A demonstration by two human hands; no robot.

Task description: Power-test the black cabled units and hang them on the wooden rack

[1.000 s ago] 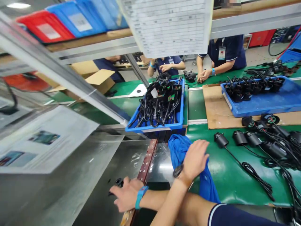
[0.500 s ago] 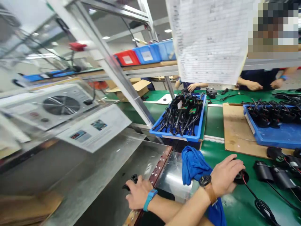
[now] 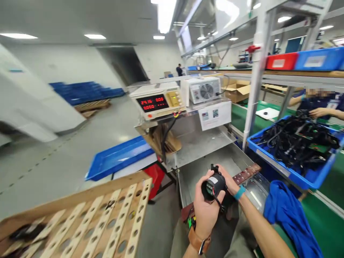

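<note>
My left hand (image 3: 206, 211), with a brown leather watch strap, is wrapped round a black cylindrical housing (image 3: 220, 181). The near end of the housing is open, with a circuit board inside and a dark cable hanging from it. My right hand (image 3: 227, 179), with a teal wristband, is closed at the far end of the housing. By its fingers a small black fitting (image 3: 214, 167) sticks up; the cylinder hides part of the grip. Beneath both hands lie a metal tray (image 3: 188, 175) and a reddish-brown strip with screws (image 3: 247, 173).
A power supply (image 3: 156, 102) with red digits stands on a metal shelf beyond. A wooden rack with holes (image 3: 115, 222) is at lower left, near a blue tray (image 3: 94, 168). At right are a blue cloth (image 3: 287, 215) and a blue bin (image 3: 271, 163) of cables. A co-worker's hand (image 3: 318, 113) is behind.
The view has swung left. My left hand has brought the black housing from the green surface to my right hand over the tray. My arms, crossed before, are now uncrossed.
</note>
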